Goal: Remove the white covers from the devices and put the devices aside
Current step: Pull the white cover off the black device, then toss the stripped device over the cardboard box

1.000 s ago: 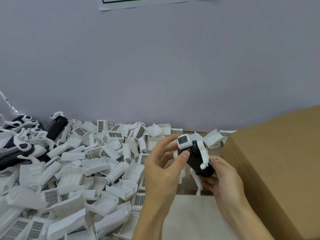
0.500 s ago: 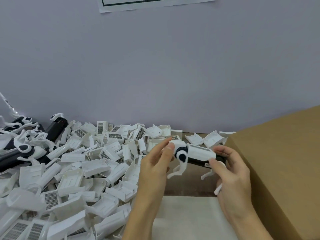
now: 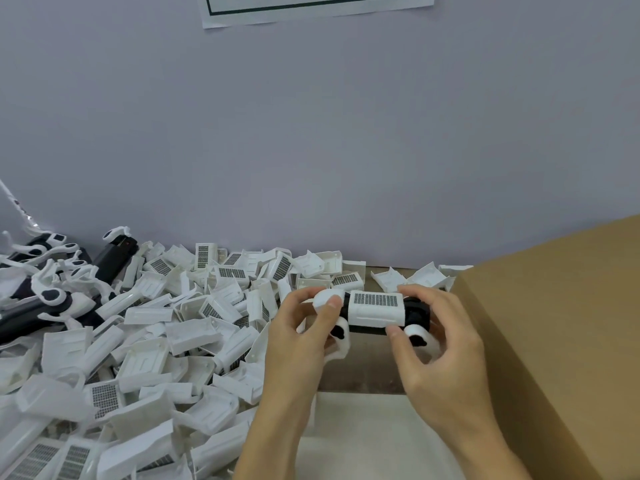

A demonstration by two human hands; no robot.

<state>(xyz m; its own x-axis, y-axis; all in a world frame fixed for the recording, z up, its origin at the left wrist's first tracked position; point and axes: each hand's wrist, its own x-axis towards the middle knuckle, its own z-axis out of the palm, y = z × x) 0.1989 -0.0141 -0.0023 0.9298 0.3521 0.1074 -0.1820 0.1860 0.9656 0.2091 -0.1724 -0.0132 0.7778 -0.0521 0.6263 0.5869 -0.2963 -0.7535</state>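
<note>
Above the bare strip of table, between both hands: the device now lies level, crosswise, the white cover facing up with its grid label on top. A second ago it stood on end, dark body toward the camera; half a second ago it was tilted, part-way round. So the turn is done and the cover is presented for pulling.

Left hand: fingers curled round the left end of the device, thumb on top of its rounded white end. Right hand: fingers over the far edge at the right end, thumb pressing the near lower edge of the cover. Both grip. Cover still seated on the body; removal not yet begun. Likely next: slide or pry the cover off.

Containers: cardboard box at right, close beside the right hand; only its outside shows, contents cannot be told. No other bin visible. Loose pile of covers spreads over the left table. Stripped dark devices lie heaped at far left.
</note>
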